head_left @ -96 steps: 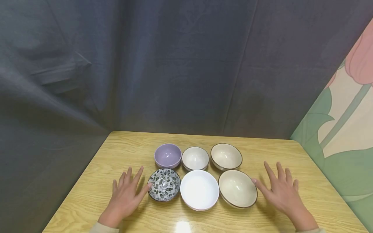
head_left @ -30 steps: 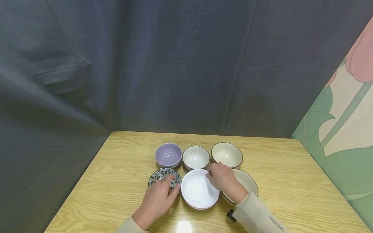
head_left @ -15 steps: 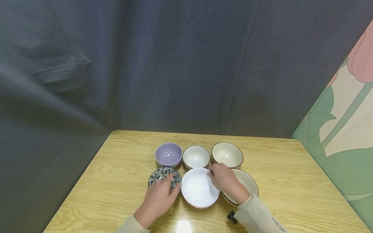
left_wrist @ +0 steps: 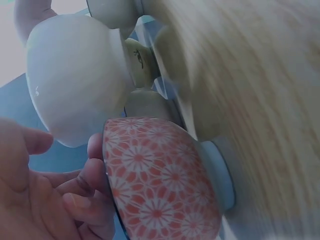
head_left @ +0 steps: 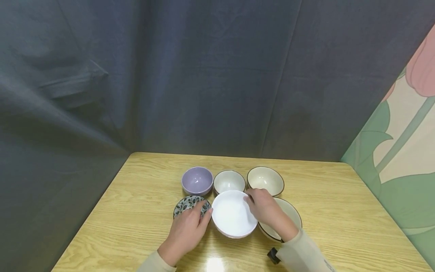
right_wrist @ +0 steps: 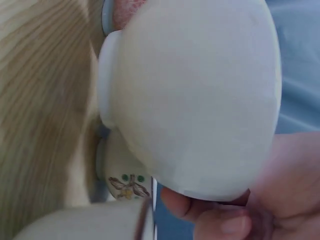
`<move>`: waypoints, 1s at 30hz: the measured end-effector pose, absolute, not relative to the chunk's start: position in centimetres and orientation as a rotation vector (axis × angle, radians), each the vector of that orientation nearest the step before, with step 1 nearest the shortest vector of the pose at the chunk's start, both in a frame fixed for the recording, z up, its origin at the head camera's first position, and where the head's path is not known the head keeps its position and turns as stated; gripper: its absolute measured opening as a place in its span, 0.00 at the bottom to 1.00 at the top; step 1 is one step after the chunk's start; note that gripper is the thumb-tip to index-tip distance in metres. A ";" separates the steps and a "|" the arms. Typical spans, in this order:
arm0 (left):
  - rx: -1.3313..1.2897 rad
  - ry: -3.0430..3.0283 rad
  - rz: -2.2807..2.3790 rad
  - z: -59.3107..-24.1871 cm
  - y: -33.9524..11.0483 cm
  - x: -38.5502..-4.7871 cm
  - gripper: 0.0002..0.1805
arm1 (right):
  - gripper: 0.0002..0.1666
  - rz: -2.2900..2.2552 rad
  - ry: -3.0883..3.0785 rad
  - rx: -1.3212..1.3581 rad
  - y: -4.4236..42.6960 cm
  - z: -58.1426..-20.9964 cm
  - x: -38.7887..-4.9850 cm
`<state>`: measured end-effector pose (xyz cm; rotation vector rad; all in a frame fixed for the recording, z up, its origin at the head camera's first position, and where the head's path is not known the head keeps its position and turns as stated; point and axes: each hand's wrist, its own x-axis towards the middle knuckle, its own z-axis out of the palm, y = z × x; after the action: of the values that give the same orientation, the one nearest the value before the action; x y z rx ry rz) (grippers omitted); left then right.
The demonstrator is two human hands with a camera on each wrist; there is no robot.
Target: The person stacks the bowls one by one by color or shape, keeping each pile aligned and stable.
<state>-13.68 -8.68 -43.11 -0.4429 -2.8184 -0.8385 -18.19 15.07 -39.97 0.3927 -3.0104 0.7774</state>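
The white bowl is raised off the table, tilted slightly, its pale outside showing in the left wrist view. My right hand grips its far right rim, thumb and fingers on opposite sides of the wall. At the bowl's left rim is my left hand, thumb and index about the edge; the exact contact is partly hidden. Below that hand lies the patterned bowl, leafy inside, with red floral outside; the other left fingers hang at its rim. Under my right forearm stands the large cream bowl.
Behind stand a purple bowl, a small off-white bowl and a cream bowl with a dark rim, close together. The wooden table ends at a dark curtain. Neighbouring bowls nearly touch.
Both hands came in from the sides to the white bowl. Over the last half second it has risen and shifted slightly away from me, both hands moving along. The other bowls stay put.
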 end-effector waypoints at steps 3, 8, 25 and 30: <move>-0.453 -2.812 -0.864 -42.8 -8.5 -13.8 0.32 | 0.08 0.791 -2.972 0.418 15.2 -39.5 -17.9; -0.475 -2.794 -0.889 -42.3 -8.3 -13.7 0.32 | 0.08 0.804 -2.914 0.438 15.7 -39.1 -17.6; -0.571 -2.805 -0.988 -41.5 -6.9 -13.6 0.31 | 0.08 0.805 -2.870 0.379 19.5 -37.9 -16.7; -0.618 -2.823 -1.059 -41.5 -6.0 -13.7 0.32 | 0.08 0.798 -2.855 0.358 20.7 -37.6 -16.3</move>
<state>-13.69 -5.98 -41.47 -0.6183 -2.8225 -1.0590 -16.31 20.71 -37.56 0.3577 -2.8552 0.7978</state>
